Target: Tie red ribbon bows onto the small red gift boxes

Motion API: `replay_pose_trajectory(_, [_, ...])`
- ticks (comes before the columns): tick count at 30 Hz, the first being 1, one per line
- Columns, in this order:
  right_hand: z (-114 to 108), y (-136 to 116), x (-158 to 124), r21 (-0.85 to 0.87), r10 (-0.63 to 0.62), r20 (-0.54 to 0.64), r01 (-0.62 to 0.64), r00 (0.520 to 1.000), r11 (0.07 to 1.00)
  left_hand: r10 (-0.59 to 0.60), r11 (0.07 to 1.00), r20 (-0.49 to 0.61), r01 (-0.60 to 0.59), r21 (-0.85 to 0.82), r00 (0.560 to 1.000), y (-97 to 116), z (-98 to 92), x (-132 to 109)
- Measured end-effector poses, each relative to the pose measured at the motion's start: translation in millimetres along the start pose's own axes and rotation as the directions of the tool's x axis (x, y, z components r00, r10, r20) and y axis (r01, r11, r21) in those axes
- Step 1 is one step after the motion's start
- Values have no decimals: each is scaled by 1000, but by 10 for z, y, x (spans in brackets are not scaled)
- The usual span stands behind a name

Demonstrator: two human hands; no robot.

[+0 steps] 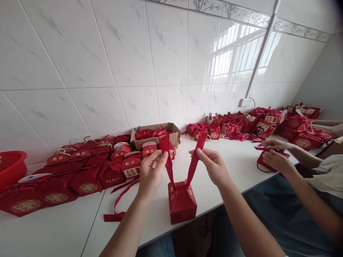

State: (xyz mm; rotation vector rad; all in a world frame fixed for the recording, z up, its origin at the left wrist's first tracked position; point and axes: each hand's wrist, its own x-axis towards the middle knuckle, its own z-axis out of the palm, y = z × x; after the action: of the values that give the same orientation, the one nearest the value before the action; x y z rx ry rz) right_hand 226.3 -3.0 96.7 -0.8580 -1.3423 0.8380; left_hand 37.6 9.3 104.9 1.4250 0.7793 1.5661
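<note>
A small red gift box [183, 207] stands upright near the front edge of the white table, its top flaps folded inward. A red ribbon [193, 165] runs from its top, with the two ends pulled up and apart in a V. My left hand [153, 167] pinches the left end between thumb and fingers. The right end is pinched by my right hand [213, 165]. Both hands are above the box, one on either side. Another loose red ribbon [118, 207] lies on the table left of the box.
Rows of red gift boxes [87, 184] line the left, beside a red plastic basin [12, 167]. Behind is a cardboard box [138, 142] of red ribbons. More red boxes [264, 128] sit along the tiled wall at right, where a co-worker's hands [277, 159] handle a red box.
</note>
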Motion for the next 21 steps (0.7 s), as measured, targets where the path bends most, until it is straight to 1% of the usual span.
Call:
replay_pose_trajectory(5, [38, -23, 4, -32, -12, -14, 12, 1000, 999, 33, 999, -12, -33, 18, 999, -14, 36, 18])
replay_pose_trajectory(9, [48, -20, -3, -70, -29, -11, 28, 1000, 997, 30, 1000, -13, -30, 1, 999, -20, 47, 24])
replay_pose_trajectory(12, [60, -27, 4, -42, -44, -3, 44, 999, 998, 27, 1000, 1, -27, -1, 1000, -3, 66, 21])
replay_pose_trajectory(15, [91, -58, 31, 23, -33, 48, 32, 998, 999, 25, 1000, 22, -25, 15, 999, 24, 97, 24])
replay_pose_trajectory(18, [127, -100, 77, 75, 43, 134, -54, 990, 996, 10, 1000, 39, -11, 25, 999, 54, 123, 46])
replay_pose_trajectory(19, [135, -112, 92, 77, 61, 164, -74, 985, 994, 1, 999, 56, -3, 32, 998, 64, 126, 57])
replay_pose_trajectory(21, [141, -133, 112, 71, 55, 213, -71, 976, 995, -21, 997, 102, 13, 74, 995, 82, 126, 84])
